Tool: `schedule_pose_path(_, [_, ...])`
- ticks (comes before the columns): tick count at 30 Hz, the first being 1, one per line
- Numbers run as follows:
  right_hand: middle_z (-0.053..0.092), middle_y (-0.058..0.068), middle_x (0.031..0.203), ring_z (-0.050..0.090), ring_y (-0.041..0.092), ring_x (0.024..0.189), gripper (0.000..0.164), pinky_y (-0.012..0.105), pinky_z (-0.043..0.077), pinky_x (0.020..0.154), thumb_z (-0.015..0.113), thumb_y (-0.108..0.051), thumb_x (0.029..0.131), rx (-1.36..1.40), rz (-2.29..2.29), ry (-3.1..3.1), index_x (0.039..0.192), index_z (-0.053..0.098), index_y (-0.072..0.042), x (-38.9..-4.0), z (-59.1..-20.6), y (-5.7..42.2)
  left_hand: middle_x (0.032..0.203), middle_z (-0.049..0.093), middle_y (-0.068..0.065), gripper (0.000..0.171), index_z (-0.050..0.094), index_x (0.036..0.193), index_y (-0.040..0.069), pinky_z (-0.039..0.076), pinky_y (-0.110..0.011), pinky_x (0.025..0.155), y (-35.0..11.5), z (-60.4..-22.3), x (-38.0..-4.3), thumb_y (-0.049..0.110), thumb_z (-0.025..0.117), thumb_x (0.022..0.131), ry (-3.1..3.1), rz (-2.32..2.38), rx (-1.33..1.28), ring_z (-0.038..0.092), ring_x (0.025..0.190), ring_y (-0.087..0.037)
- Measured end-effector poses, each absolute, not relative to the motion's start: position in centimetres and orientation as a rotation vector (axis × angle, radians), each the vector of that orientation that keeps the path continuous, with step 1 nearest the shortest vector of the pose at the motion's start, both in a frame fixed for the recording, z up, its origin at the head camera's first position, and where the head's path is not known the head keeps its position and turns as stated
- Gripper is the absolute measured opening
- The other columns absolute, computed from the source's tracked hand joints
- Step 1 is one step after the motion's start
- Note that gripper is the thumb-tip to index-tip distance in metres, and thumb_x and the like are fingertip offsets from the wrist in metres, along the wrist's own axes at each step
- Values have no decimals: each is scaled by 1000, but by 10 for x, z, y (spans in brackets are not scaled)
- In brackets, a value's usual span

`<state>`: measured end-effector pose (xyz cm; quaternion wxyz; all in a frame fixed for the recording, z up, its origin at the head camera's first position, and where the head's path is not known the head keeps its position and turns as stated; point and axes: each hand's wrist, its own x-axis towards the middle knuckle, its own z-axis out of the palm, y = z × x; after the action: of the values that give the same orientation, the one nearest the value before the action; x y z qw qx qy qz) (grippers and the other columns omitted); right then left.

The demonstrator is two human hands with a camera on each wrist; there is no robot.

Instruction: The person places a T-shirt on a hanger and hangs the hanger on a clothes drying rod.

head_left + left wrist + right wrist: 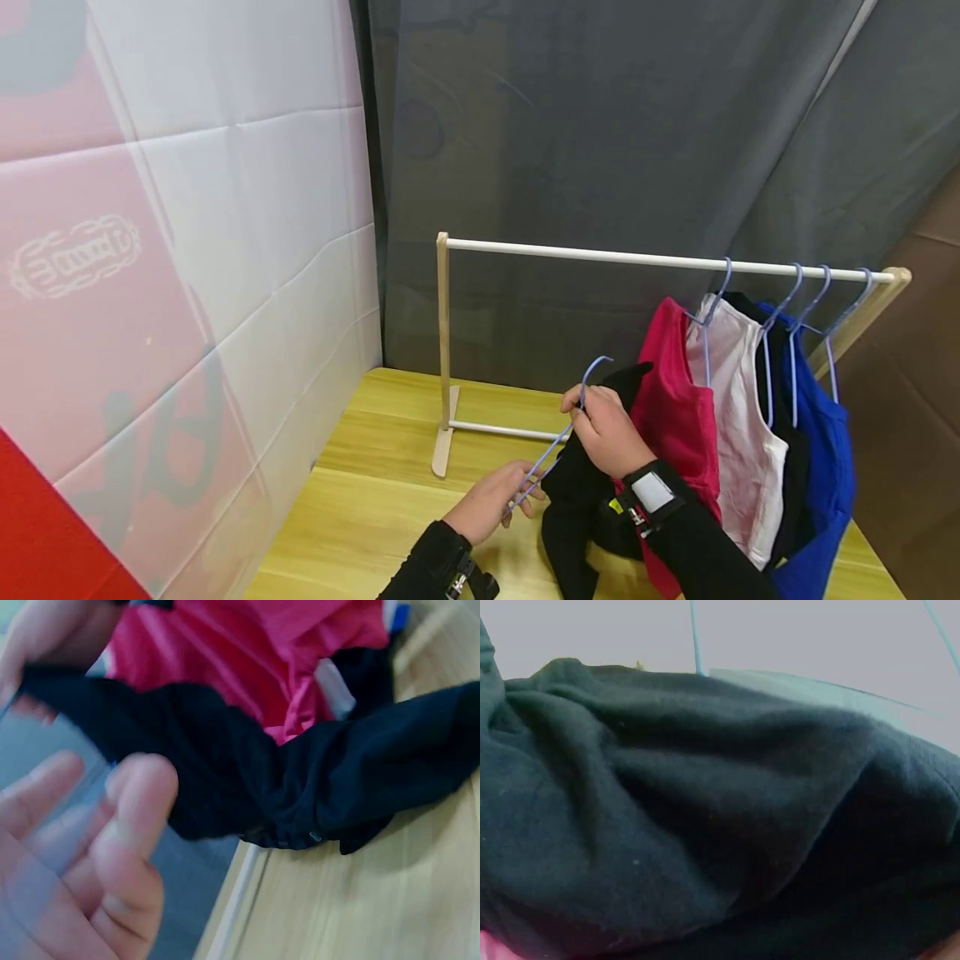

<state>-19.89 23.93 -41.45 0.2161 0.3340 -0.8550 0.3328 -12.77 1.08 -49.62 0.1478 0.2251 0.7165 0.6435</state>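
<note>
A thin blue clothes hanger [551, 446] slants between my two hands, its hook pointing up. My right hand [611, 429] pinches it just below the hook. Lower down, my left hand [495, 500] has loosely curled fingers around the hanger's other end; the left wrist view shows the hanger blurred across the palm. A black garment [573, 492] hangs in folds beneath my right hand, down to the table; the left wrist view shows its upper corner at that hand's fingers. Folds of the black cloth [705, 802] fill most of the right wrist view.
A rack with a white rail [570, 251] and wooden posts stands on the wooden table [360, 492]. At its right end hang a red top [675, 392], a white top [738, 417], a black one and a blue one [821, 458] on blue hangers. A printed cloth wall rises at left.
</note>
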Motion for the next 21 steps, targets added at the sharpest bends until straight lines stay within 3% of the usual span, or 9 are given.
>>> schedule_pose_path(4, [61, -4, 92, 55, 16, 86, 21, 34, 43, 84, 51, 5, 95, 832, 1072, -2402, 97, 60, -14, -199, -410, 250, 120, 68, -22, 46, 56, 140, 4, 45, -24, 65, 6, -502, -134, 27, 27, 113, 1944, 2004, 656, 68, 98, -28])
schedule_pose_path(7, [61, -3, 92, 54, 16, 82, 19, 31, 46, 76, 51, 3, 96, 777, 1135, -2430, 98, 60, -13, -199, -408, 255, 115, 70, -18, 36, 61, 135, 4, 47, -24, 67, 8, -507, -138, 16, 39, 110, 2085, 1990, 671, 66, 89, -17])
schedule_pose_path(9, [62, -2, 92, 55, 16, 82, 18, 31, 46, 76, 50, 2, 97, 761, 1145, -2438, 99, 60, -12, -198, -406, 256, 118, 67, -15, 32, 64, 132, 4, 50, -27, 76, 12, -510, -141, 10, 46, 107, 2245, 1914, 762, 63, 95, -14])
schedule_pose_path(14, [61, -1, 94, 55, 17, 85, 16, 30, 45, 79, 50, 1, 98, 740, 1177, -2435, 100, 60, -12, -196, -405, 255, 132, 60, -20, 34, 61, 134, 0, 47, -36, 101, 24, -520, -149, 1, 56, 100, 2611, 1618, 1202, 59, 120, -28])
schedule_pose_path(21, [62, 2, 96, 56, 16, 88, 17, 27, 45, 81, 50, 2, 98, 725, 1207, -2435, 100, 61, -11, -194, -408, 254, 119, 65, -12, 41, 60, 136, 11, 49, -23, 84, 38, -535, -156, 6, 63, 95, 2637, 1584, 1137, 60, 96, -5])
